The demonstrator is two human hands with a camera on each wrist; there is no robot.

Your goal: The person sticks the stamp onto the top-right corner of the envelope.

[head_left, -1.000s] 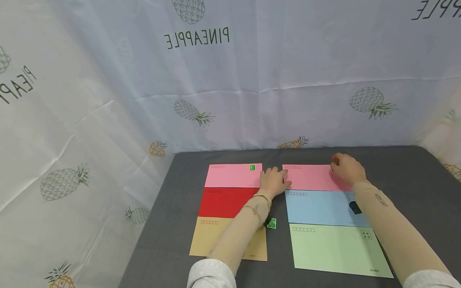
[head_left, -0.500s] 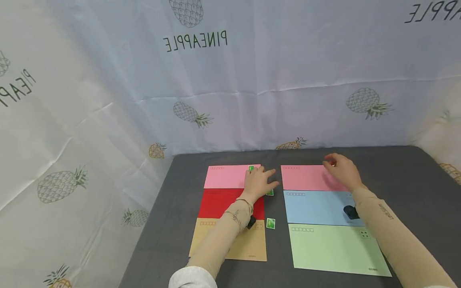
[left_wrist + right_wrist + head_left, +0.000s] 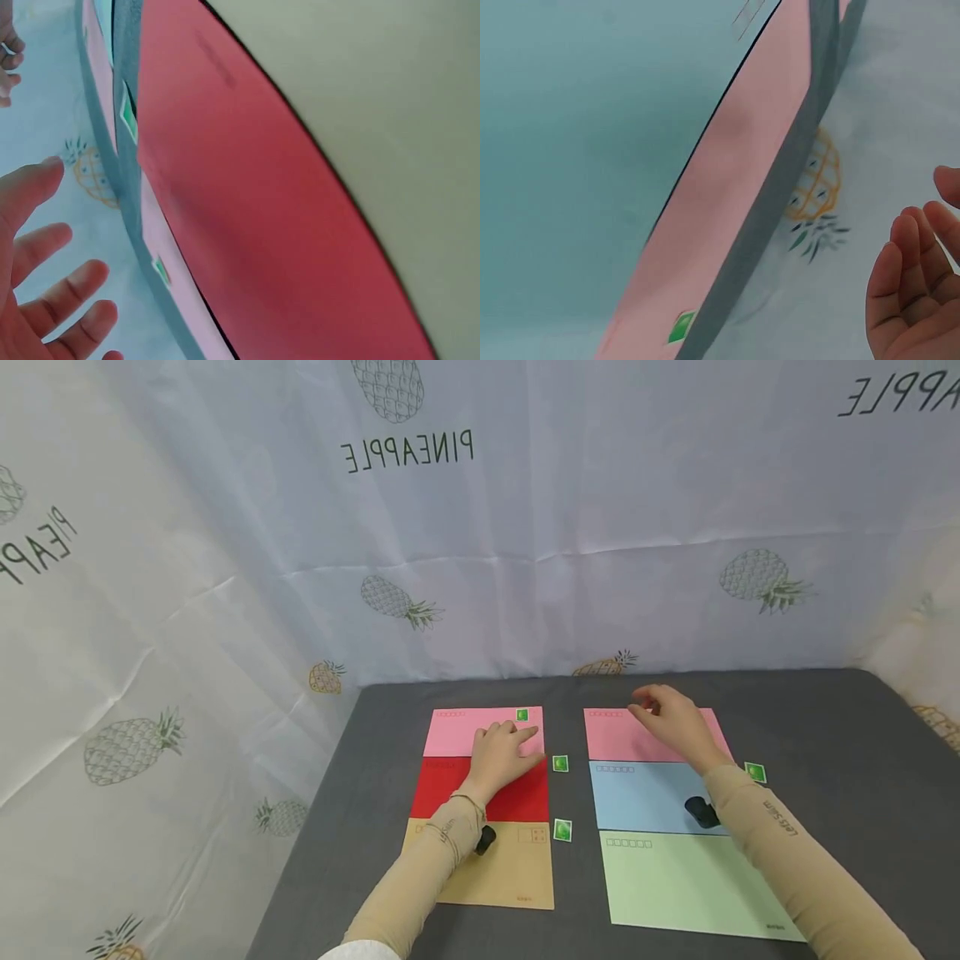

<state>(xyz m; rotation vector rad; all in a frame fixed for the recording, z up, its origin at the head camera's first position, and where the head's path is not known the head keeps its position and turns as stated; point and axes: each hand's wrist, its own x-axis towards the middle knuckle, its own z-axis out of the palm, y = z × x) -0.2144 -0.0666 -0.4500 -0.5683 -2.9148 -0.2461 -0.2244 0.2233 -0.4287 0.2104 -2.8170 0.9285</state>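
My left hand (image 3: 501, 760), fingers spread and holding nothing, is over the left pink envelope (image 3: 457, 739) and the red envelope (image 3: 525, 797). A green stamp (image 3: 522, 715) lies at that pink envelope's upper right corner. Over the right pink envelope (image 3: 611, 739) is my right hand (image 3: 672, 724), its fingers loosely bent. Nothing shows between them in the right wrist view. That view also has a green stamp (image 3: 681, 328) at the pink envelope's corner, hidden behind the hand in the head view. Below the pink one lies a blue envelope (image 3: 637, 802).
A tan envelope (image 3: 517, 877) and a light green envelope (image 3: 675, 877) lie nearest me. Two loose stamps (image 3: 560, 764) (image 3: 562, 831) sit between the columns, another stamp (image 3: 755, 772) right of the blue envelope. Behind the dark grey table (image 3: 817, 718) hangs a pineapple-print cloth (image 3: 525, 610).
Both hands have moved left. My left hand has come off the gap between the columns, where a stamp now shows. The right hand has left the right pink envelope's upper right corner.
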